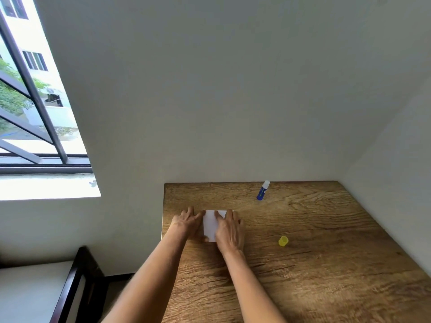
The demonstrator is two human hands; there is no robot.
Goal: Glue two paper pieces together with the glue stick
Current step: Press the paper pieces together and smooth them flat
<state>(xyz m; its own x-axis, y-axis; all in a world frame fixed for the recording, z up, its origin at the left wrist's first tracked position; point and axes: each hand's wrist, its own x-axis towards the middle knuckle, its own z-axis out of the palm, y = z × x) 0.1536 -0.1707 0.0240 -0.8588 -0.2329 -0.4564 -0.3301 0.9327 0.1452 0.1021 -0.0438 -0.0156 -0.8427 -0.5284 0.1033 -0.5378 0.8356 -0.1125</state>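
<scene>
Both hands flat on the white paper (211, 226), which lies on the wooden counter (314, 276) near its left edge. Left hand (186, 223) covers the paper's left margin, right hand (231, 230) its right half; grip of each is spread, fingers extended and pressing down, clamped on nothing. Only a pale strip shows between the hands, so one sheet or two stacked: cannot tell

Glue stick (263, 190) lies on its side, far and to the right of the right grip, well apart from it; long axis runs diagonally, white tip pointing away toward the wall. Uncapped. Yellow cap (283, 241) sits apart from it, directly right of the right grip, nearer than the stick. Right hand is the closer one to both

Materials: paper thin, matte, rectangular, flat; stick a smooth blue plastic cylinder, liable to roll; cap small, translucent plastic; counter coarse wood grain

Judgement: pressing stage, recapping likely remains
</scene>
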